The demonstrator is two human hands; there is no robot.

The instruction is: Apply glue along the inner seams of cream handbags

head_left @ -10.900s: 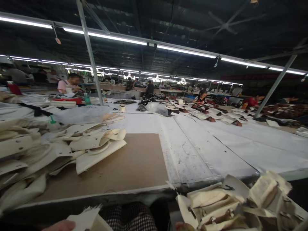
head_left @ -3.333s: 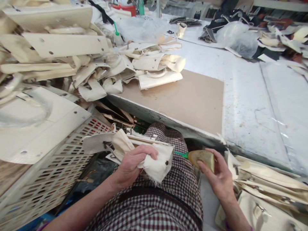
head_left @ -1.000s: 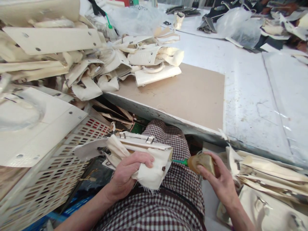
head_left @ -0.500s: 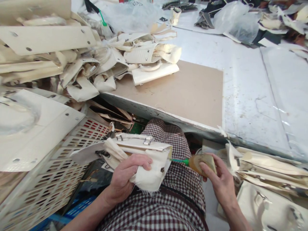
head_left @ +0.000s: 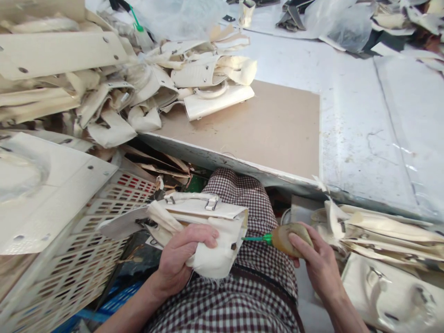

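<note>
While the left hand [head_left: 182,259] has its grip wrapped round the cream fabric-lined bag panel [head_left: 217,217] over the lap, the right hand [head_left: 317,266] has its grip closed on an amber green-nozzled squeeze bottle [head_left: 281,238], tip at the panel's edge, apparently mid-application.

A brown board [head_left: 270,125] lies on the worktop [head_left: 350,106], whose bare part is white and scuffed. A pile of cream pieces [head_left: 149,88] spreads over the board's far left corner, and a long cream strip [head_left: 58,53] with punched holes lies across the top of the pile. Behind the pile lie a clear plastic bag [head_left: 180,16] and a green-tipped bottle [head_left: 137,27]. Dark pieces [head_left: 294,16] lie at the far edge. Below the worktop on the left, a flat cream panel [head_left: 52,194] rests on a white lattice crate [head_left: 86,249]. On the right, just below the worktop's edge, is a stack of cream parts [head_left: 381,231].
</note>
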